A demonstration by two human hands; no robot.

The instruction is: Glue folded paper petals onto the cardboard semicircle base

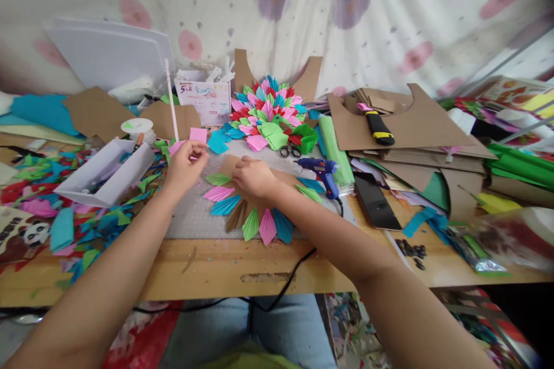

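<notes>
My left hand [187,164] is raised over the left side of the grey cutting mat [186,216], its fingertips pinched together; what lies between them is too small to make out. Pink paper squares [198,135] lie just beyond it. My right hand [256,177], fingers curled, grips a brown cardboard piece [232,165] on the mat and hides much of it. Around the cardboard's edge fan pleated paper leaves in green, pink [267,227], blue [283,226] and brown. A blue hot glue gun [320,170] rests right of my right hand.
Behind the mat stands a colourful pleated-paper piece [268,106]. Paper scraps and a white box [106,173] cover the left side. Right are a phone [376,200], stacked cardboard with a yellow-black cutter [380,127], and small black pieces [411,251]. A black cord [288,282] crosses the table's front edge.
</notes>
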